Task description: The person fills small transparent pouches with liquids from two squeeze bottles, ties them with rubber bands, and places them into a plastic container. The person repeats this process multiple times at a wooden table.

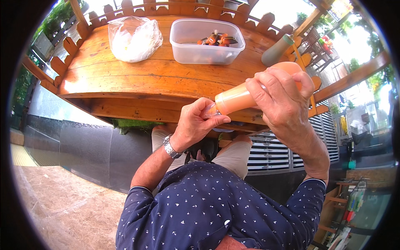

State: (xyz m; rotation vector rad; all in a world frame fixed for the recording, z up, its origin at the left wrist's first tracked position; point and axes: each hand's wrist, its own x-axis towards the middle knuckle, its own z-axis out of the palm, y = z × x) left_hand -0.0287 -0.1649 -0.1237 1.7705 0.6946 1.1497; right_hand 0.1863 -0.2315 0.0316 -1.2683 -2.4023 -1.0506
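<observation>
My right hand (pixel 281 93) is wrapped round a squeeze bottle (pixel 239 99) of orange sauce, tilted with its nozzle end down to the left. At that nozzle, my left hand (pixel 200 117) pinches a small clear plastic piece (pixel 210 111), perhaps a bag or cup; my fingers partly hide it. Beyond my hands, a translucent plastic container (pixel 206 55) on the wooden table (pixel 134 78) holds several small packets (pixel 218 39) with orange and dark contents. A clear plastic bag (pixel 134 40) with white contents lies to the container's left.
A grey-green bottle (pixel 276 51) leans at the table's right side. A low wooden picket rail (pixel 193 9) borders the table's far edge and sides. An open shelf (pixel 140 111) runs under the tabletop, in front of my knees.
</observation>
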